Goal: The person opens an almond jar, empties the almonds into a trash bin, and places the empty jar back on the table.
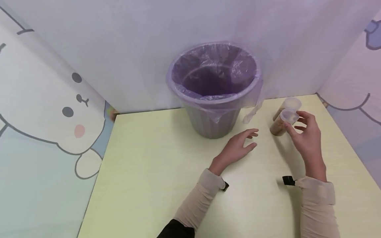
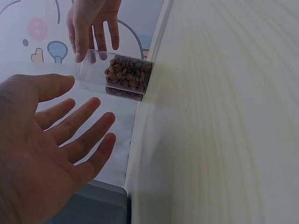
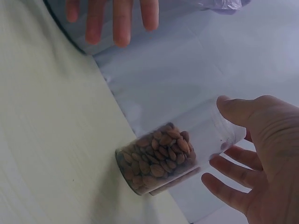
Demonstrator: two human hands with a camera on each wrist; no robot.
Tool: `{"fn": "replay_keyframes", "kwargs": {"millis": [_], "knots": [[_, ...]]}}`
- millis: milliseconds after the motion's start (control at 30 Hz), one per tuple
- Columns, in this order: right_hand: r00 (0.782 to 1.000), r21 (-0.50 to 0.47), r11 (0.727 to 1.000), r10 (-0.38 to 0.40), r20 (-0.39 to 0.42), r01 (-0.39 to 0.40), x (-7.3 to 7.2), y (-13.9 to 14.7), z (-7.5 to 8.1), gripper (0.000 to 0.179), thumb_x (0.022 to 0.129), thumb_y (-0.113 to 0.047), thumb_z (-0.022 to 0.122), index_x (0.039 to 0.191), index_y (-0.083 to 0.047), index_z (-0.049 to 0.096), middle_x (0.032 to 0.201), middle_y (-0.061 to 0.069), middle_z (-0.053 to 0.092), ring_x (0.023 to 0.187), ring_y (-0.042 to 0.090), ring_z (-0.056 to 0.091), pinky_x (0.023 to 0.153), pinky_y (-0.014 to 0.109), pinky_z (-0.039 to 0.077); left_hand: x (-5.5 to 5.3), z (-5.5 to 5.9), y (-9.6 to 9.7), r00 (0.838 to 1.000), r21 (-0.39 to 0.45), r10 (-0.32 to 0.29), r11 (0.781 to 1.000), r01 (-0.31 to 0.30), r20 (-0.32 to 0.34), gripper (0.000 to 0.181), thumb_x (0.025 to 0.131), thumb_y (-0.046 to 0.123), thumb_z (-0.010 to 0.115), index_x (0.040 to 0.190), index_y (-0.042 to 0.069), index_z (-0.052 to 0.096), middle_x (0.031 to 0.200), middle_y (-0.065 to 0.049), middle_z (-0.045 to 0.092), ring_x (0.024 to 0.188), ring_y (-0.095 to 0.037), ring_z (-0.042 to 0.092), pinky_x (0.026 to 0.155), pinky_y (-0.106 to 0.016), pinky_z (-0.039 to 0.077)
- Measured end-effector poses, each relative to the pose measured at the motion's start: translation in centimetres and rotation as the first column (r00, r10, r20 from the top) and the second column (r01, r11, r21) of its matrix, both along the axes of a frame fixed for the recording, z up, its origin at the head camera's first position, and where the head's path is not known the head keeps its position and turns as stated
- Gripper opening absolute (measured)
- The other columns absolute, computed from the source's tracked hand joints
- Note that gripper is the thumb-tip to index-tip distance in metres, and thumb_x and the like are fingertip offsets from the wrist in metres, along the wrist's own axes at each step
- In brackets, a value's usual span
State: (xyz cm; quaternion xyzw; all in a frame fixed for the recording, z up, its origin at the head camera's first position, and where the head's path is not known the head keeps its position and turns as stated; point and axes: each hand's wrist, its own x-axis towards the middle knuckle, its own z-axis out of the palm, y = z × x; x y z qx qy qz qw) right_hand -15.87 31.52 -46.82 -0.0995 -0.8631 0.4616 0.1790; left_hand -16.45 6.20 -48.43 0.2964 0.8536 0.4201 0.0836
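Two clear jars with almonds in the lower part stand upright at the table's right rear. Around the upper rim of the nearer almond jar (image 1: 279,125) my right hand (image 1: 308,137) has its thumb on one side and fingers on the other, gripping it. The right wrist view shows the almonds in this jar (image 3: 159,156) closely, filling roughly its lower half. Just behind it stands the second jar (image 1: 290,104), partly hidden. My left hand (image 1: 236,147) hovers over the table left of the jars, fingers spread and holding nothing; the left wrist view shows its palm (image 2: 42,158).
A grey bin (image 1: 212,124) lined with a purple plastic bag (image 1: 215,103) stands at the table's back, left of the jars. One end of the bag (image 1: 253,114) hangs toward the jars. Behind is a pale curtain (image 1: 134,59). The pale wooden table (image 1: 143,172) lies beneath.
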Motion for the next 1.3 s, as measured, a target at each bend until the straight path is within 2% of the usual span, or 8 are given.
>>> {"fn": "replay_keyframes", "kwargs": {"millis": [167, 367, 567, 767, 833, 1033, 1300], "knots": [[1.0, -0.015, 1.0, -0.01, -0.017, 0.01, 0.1, -0.3, -0.3, 0.058, 0.09, -0.022, 0.071, 0.142, -0.02, 0.045, 0.138, 0.007, 0.054, 0.109, -0.006, 0.05, 0.086, 0.009, 0.045, 0.5, 0.3, -0.5, 1.0, -0.001, 0.006, 1.0, -0.006, -0.013, 0.051, 0.101, 0.031, 0.056, 0.148, 0.031, 0.039, 0.138, 0.014, 0.058, 0.126, -0.002, 0.056, 0.103, -0.018, 0.044], [0.997, -0.024, 0.999, -0.043, -0.061, 0.042, 0.6, -0.4, -0.4, 0.056, 0.086, -0.019, 0.075, 0.137, -0.02, 0.051, 0.13, -0.004, 0.058, 0.103, -0.008, 0.054, 0.084, 0.007, 0.046, 0.7, 0.7, -0.6, 0.999, -0.033, -0.003, 0.999, 0.001, -0.043, 0.05, 0.101, 0.033, 0.055, 0.149, 0.032, 0.038, 0.138, 0.015, 0.058, 0.125, 0.0, 0.055, 0.103, -0.017, 0.043], [0.996, -0.059, 0.998, -0.019, -0.086, 0.014, 0.6, -0.6, 0.0, 0.057, 0.084, -0.011, 0.075, 0.136, -0.018, 0.053, 0.126, -0.013, 0.058, 0.102, -0.006, 0.056, 0.082, 0.005, 0.047, 0.6, 0.8, -0.9, 0.997, -0.069, -0.014, 0.998, 0.008, -0.082, 0.052, 0.101, 0.031, 0.056, 0.15, 0.028, 0.038, 0.14, 0.012, 0.057, 0.125, -0.005, 0.056, 0.102, -0.017, 0.043], [0.995, -0.05, 0.997, 0.063, -0.077, -0.067, 0.7, -1.3, 0.6, 0.059, 0.086, -0.009, 0.073, 0.139, -0.018, 0.05, 0.13, -0.012, 0.055, 0.106, -0.005, 0.054, 0.083, 0.003, 0.046, 0.4, 0.4, -1.5, 0.989, -0.106, -0.021, 0.994, 0.006, -0.144, 0.054, 0.1, 0.032, 0.056, 0.15, 0.023, 0.037, 0.143, 0.007, 0.053, 0.127, -0.008, 0.053, 0.106, -0.017, 0.041], [0.99, -0.037, 0.993, 0.104, -0.094, -0.108, 0.7, -1.7, 0.6, 0.061, 0.086, -0.008, 0.073, 0.141, -0.016, 0.048, 0.134, -0.006, 0.056, 0.108, -0.004, 0.053, 0.083, 0.004, 0.046, 0.5, 0.4, -1.8, 0.988, -0.113, -0.02, 0.994, 0.002, -0.154, 0.055, 0.1, 0.032, 0.057, 0.15, 0.022, 0.037, 0.145, 0.007, 0.051, 0.13, -0.008, 0.051, 0.108, -0.018, 0.039], [0.962, -0.026, 0.975, 0.213, -0.171, -0.221, 0.5, -2.9, 0.2, 0.062, 0.083, 0.001, 0.073, 0.14, -0.006, 0.048, 0.14, 0.007, 0.054, 0.109, -0.001, 0.054, 0.081, 0.006, 0.048, 0.7, 0.2, -2.3, 0.988, -0.136, -0.013, 0.991, -0.008, -0.153, 0.063, 0.099, 0.037, 0.057, 0.154, 0.023, 0.029, 0.153, 0.006, 0.041, 0.141, -0.009, 0.04, 0.116, -0.023, 0.034], [0.931, -0.019, 0.943, 0.324, -0.166, -0.332, 0.9, -3.9, -0.1, 0.065, 0.082, 0.006, 0.072, 0.141, -0.007, 0.047, 0.136, 0.01, 0.052, 0.111, 0.0, 0.053, 0.083, 0.006, 0.048, 0.6, 0.0, -2.8, 0.989, -0.17, -0.001, 0.985, -0.025, -0.149, 0.075, 0.099, 0.041, 0.056, 0.159, 0.024, 0.013, 0.161, 0.006, 0.029, 0.148, -0.009, 0.03, 0.121, -0.025, 0.027]]}}
